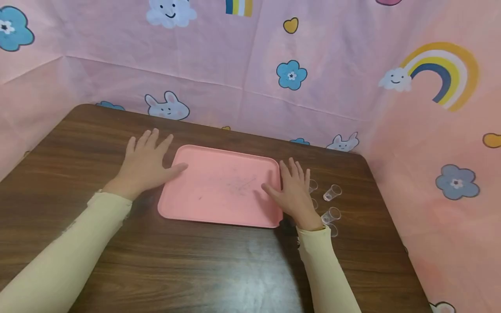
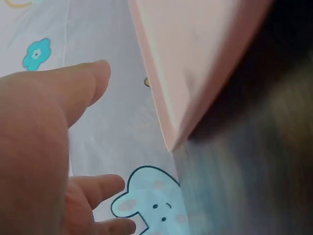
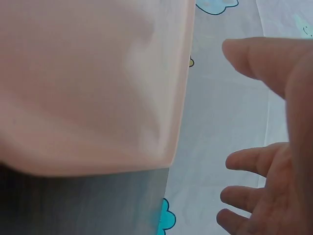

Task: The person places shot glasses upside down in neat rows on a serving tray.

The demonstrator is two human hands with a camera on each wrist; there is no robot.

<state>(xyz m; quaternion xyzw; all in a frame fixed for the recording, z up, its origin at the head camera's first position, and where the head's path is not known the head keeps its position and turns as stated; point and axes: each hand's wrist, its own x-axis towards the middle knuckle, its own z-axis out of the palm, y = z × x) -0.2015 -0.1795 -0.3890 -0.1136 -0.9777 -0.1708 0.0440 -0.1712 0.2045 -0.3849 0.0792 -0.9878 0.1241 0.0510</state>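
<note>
Your left hand [image 1: 146, 167] is spread at the left end of the tray [image 1: 199, 187], your right hand [image 1: 294, 191] spread at its right, thumbs [image 1: 175, 171] pointing inward, forearms [image 1: 86, 243] reaching forward. The tray lies near the far edge of the worktop [image 1: 176, 261]; small cups [image 1: 332, 192] are towards the right edge.

Head: worn high, facing forward and down over table [image 1: 188, 269], farthest back; frames whole tray [image 1: 203, 204] plus cloth [image 1: 219, 56].
Left wrist: close in past left hand [image 1: 146, 167], rolled sideways, facing a tray corner.
Right wrist: close past right hand [image 1: 294, 193], rolled too, facing a tray corner.
Wrist overlap: tray, table, cloth.
</note>
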